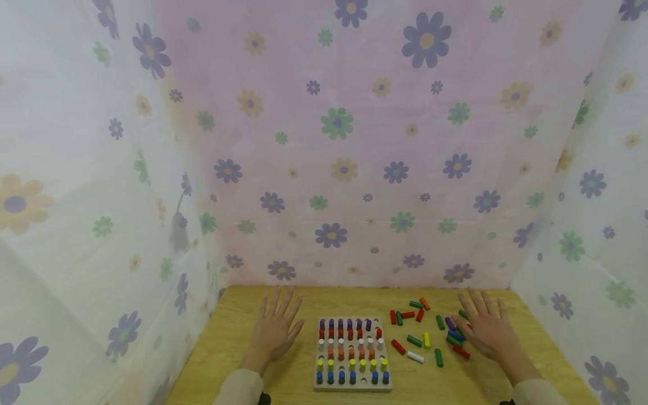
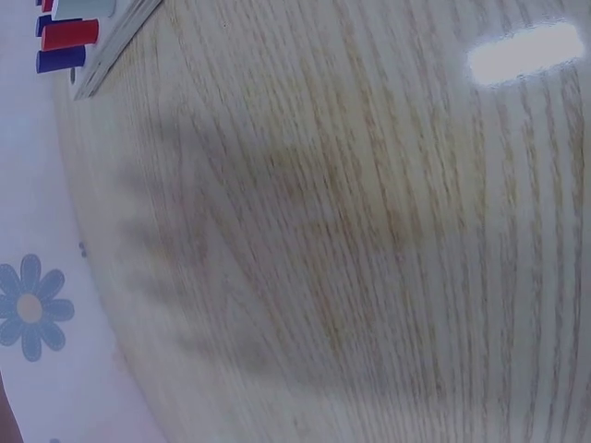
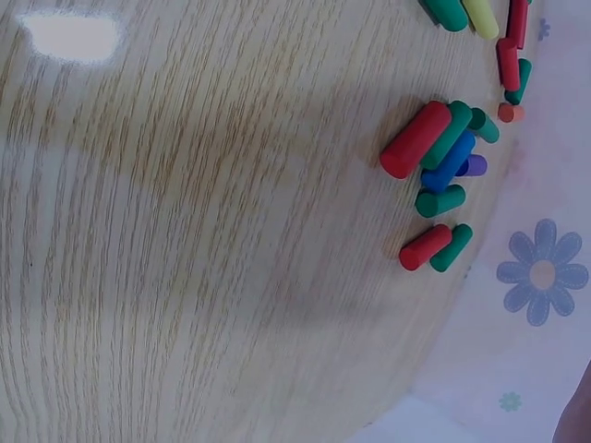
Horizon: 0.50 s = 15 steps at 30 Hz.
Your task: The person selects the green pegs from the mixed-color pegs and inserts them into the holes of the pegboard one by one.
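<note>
A pegboard (image 1: 352,385) stands on the table with rows of purple, red, white, orange, yellow and blue pegs; some holes show bare. To its left my left hand (image 1: 275,332) is spread palm down with straight fingers, holding nothing. My right hand (image 1: 488,329) is spread in the same way at the right, overlapping part of a cluster of loose pegs in the head view. That cluster has a red peg (image 3: 416,138), a blue peg (image 3: 450,161), a purple peg (image 3: 474,165) and several green ones. Its shadow falls on the wood in the right wrist view.
Between the board and my right hand lie more loose pegs, among them a yellow peg (image 1: 427,340), a white peg (image 1: 415,357) and a green peg (image 1: 439,358). Flower-printed cloth (image 1: 354,185) hangs behind the wooden table (image 1: 202,365) and along both sides.
</note>
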{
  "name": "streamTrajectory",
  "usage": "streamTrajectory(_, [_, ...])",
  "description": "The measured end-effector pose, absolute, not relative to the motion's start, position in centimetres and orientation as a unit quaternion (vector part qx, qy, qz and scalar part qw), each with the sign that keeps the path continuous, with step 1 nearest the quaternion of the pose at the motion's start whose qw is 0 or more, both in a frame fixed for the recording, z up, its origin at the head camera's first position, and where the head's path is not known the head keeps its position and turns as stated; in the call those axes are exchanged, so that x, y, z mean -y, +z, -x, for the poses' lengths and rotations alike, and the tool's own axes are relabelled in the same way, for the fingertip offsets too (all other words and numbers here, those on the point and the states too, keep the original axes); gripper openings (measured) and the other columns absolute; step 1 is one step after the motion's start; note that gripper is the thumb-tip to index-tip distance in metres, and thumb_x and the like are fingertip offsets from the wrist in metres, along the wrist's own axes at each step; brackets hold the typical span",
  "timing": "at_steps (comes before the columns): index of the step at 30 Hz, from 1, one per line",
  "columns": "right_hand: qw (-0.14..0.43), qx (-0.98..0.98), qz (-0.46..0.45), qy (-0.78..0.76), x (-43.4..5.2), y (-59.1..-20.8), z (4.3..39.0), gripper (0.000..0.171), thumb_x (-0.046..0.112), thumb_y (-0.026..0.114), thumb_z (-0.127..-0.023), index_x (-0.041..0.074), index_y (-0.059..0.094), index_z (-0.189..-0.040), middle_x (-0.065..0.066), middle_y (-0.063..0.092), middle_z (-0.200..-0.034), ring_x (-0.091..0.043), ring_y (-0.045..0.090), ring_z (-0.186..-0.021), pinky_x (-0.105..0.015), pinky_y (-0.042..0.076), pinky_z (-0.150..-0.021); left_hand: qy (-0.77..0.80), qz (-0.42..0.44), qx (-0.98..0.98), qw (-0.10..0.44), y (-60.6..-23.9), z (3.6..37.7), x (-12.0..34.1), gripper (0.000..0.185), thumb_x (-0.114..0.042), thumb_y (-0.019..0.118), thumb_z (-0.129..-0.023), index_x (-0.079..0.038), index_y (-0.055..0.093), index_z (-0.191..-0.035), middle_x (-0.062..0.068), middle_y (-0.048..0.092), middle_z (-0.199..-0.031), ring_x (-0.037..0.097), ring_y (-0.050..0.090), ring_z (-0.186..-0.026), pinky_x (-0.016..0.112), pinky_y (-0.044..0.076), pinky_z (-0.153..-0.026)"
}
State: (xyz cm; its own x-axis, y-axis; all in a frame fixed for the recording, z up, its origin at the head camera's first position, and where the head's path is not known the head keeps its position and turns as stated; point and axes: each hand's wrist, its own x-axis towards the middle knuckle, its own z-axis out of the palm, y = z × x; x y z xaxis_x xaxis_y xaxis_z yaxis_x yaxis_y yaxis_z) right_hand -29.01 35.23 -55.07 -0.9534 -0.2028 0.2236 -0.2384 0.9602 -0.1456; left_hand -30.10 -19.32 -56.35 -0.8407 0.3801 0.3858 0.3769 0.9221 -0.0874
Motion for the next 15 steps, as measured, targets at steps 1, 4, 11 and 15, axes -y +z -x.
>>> streamTrajectory(1, [0.108, 0.984, -0.113, 0.084, -35.2, -55.1, 29.0, 0.075, 0.054, 0.041, -0.108, 0.011, 0.018, -0.165, -0.027, 0.017, -0.167, -0.055, 0.015, -0.149, -0.078, 0.001, -0.114, 0.002, 0.199, 0.959, 0.202, -56.4, 30.1, 19.4, 0.064, -0.05, 0.043, -0.107, -0.021, 0.032, -0.163, 0.004, 0.006, -0.173, 0.032, -0.01, -0.158, 0.064, 0.002, -0.124])
streamTrajectory(4, [0.119, 0.984, -0.113, 0.076, -35.1, -55.1, 29.0, 0.075, 0.053, 0.043, -0.107, 0.012, 0.019, -0.165, -0.026, 0.019, -0.166, -0.055, 0.017, -0.148, -0.077, 0.003, -0.115, 0.0, 0.2, 0.96, 0.198, -56.8, 30.2, 19.4, 0.063, -0.05, 0.043, -0.108, -0.022, 0.031, -0.163, 0.005, 0.009, -0.172, 0.032, -0.007, -0.158, 0.064, 0.002, -0.124])
streamTrajectory(11, [0.14, 0.981, -0.12, 0.068, -35.3, -55.6, 28.7, 0.072, 0.047, 0.051, -0.106, 0.007, 0.03, -0.162, -0.026, 0.024, -0.164, -0.054, 0.021, -0.147, -0.077, 0.01, -0.114, -0.025, 0.2, 0.963, 0.179, -57.5, 29.9, 19.5, 0.064, -0.05, 0.042, -0.108, -0.022, 0.027, -0.164, 0.011, 0.022, -0.17, 0.039, 0.009, -0.157, 0.065, 0.008, -0.123])
streamTrajectory(15, [0.176, 0.974, -0.134, 0.059, -35.4, -56.0, 28.6, 0.068, 0.041, 0.06, -0.103, 0.002, 0.041, -0.155, -0.027, 0.029, -0.162, -0.055, 0.027, -0.144, -0.076, 0.02, -0.112, -0.043, 0.192, 0.965, 0.172, -58.0, 29.7, 19.4, 0.063, -0.049, 0.041, -0.108, -0.022, 0.027, -0.164, 0.01, 0.02, -0.17, 0.039, 0.008, -0.157, 0.064, 0.008, -0.124])
